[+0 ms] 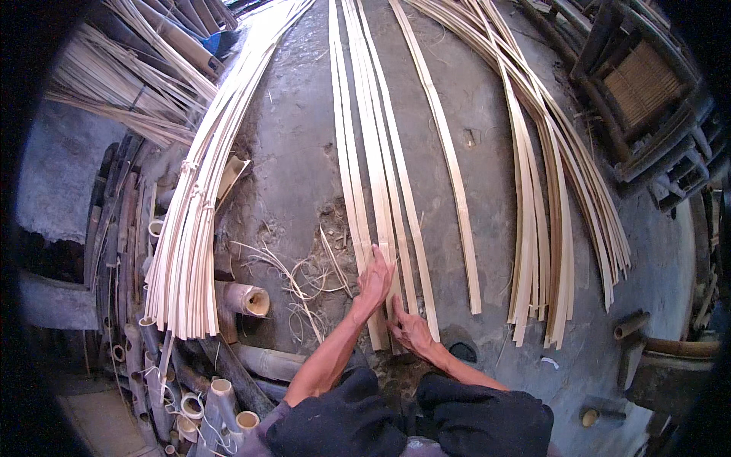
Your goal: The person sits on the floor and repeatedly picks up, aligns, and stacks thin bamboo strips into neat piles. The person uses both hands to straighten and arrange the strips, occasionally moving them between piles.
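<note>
Several long, pale bamboo strips lie side by side on the ground, running from in front of my knees to the far edge. My left hand rests over the middle strips, its index finger stretched out along them and the other fingers partly hidden. Closer to me and to its right, my right hand has its fingers curled at the near ends of the strips, with thumb and index finger against one. Part of that grip is hidden by the hand itself.
A tied bundle of bamboo strips lies at left, beside cut bamboo tubes. One single strip and a loose pile of strips lie to the right. Thin shavings litter the ground. Dark bamboo furniture stands at far right.
</note>
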Tool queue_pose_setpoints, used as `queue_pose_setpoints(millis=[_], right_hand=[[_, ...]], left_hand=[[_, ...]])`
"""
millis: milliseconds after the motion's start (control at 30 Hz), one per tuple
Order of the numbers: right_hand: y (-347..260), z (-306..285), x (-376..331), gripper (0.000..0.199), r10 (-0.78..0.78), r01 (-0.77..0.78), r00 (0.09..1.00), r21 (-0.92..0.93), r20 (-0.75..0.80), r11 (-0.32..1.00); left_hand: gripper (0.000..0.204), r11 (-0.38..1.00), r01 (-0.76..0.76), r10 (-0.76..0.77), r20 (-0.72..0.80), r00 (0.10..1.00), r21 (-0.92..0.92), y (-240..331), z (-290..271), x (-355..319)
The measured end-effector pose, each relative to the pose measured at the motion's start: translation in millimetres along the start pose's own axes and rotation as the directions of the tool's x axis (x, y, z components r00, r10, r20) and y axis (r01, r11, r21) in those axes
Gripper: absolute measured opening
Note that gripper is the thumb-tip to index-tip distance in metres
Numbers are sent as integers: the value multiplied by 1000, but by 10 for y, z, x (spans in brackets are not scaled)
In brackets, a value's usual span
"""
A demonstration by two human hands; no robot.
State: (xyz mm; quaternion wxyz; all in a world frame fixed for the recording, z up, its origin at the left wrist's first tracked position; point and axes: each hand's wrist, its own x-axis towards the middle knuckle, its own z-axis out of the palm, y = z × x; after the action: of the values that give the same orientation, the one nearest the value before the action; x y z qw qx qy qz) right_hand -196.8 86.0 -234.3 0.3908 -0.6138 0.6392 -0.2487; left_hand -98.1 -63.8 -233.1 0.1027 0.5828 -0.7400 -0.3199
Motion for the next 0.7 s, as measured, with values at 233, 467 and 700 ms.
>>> queue_pose_setpoints(millis=[233,467,700], right_hand=[[-15,59,52,80,-90,91,995,24,-38,996],[-41,59,37,82,-30,31,998,-25,50,999],[-2,67,19,84,7,-4,1000,-87,26,996]], left_hand=[[78,977,50,-76,121,990,206,94,-170,-1],[79,974,8,-25,75,997,227,-64,-151,29],[81,966,-33,-3,137,991,257,-61,-119,42]])
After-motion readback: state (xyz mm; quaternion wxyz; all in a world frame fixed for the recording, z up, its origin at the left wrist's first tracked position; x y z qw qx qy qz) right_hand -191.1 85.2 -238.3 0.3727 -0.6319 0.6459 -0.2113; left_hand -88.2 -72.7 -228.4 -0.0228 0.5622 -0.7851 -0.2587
